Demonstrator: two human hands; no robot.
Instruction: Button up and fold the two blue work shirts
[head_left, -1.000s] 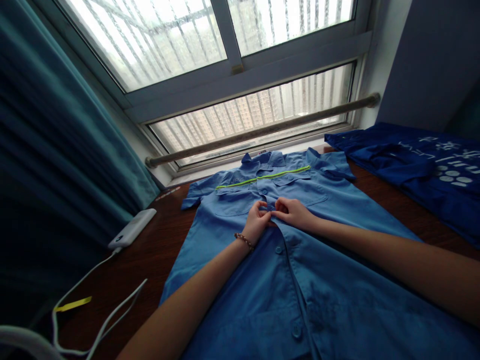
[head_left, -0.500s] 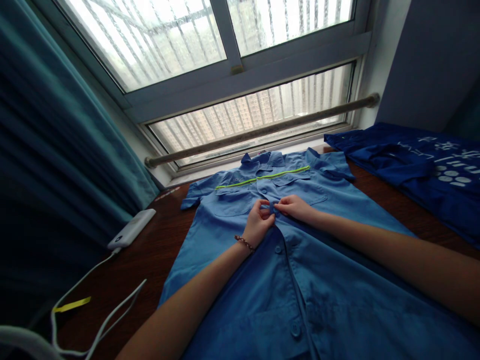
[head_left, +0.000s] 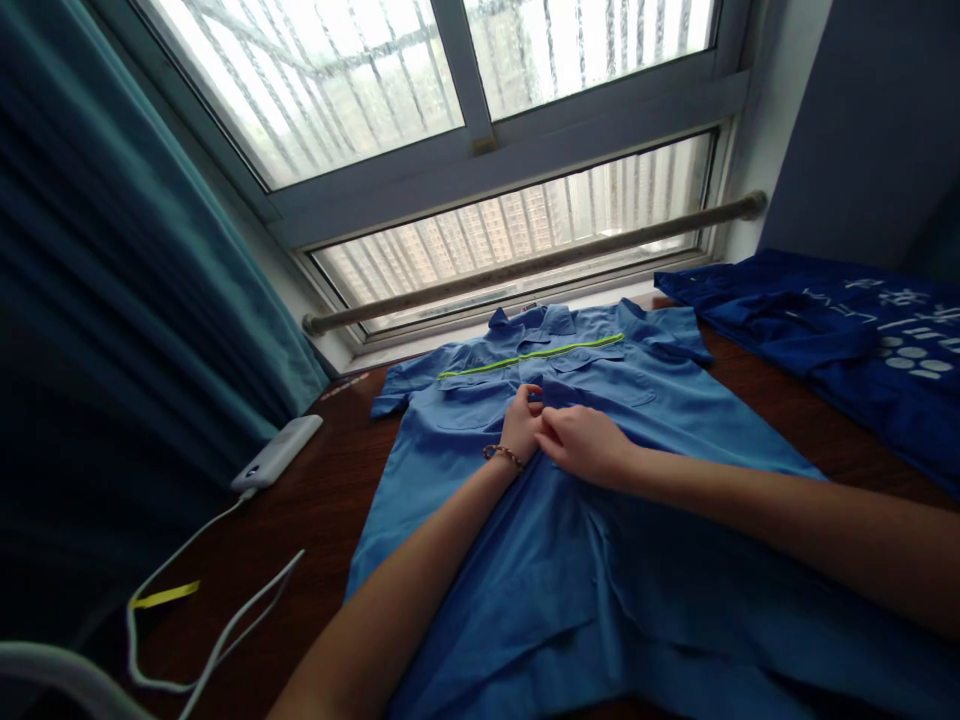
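Observation:
A light blue short-sleeved shirt (head_left: 450, 590) lies spread on the dark wooden table, its collar towards the window and a yellow-green stripe across the chest. My left hand (head_left: 520, 425), with a braided bracelet at its wrist, pinches the shirt's front edge near mid-chest. Right against it, my right hand (head_left: 589, 440) is closed on the same front placket, its knuckles towards me. Between the hands the cloth is bunched and slightly raised. My fingers hide whatever button or buttonhole lies there.
A darker blue garment (head_left: 817, 330) with white print lies at the right. On the left are a white power bank (head_left: 277, 452), a white cable (head_left: 217, 640) with a yellow tag, and a teal curtain (head_left: 172, 240). A metal rail (head_left: 540, 265) crosses the window behind the shirt.
My right hand has turned over and closed in against my left hand. The shirt's lower front has lifted and shifted, and the buttons that showed there are now hidden.

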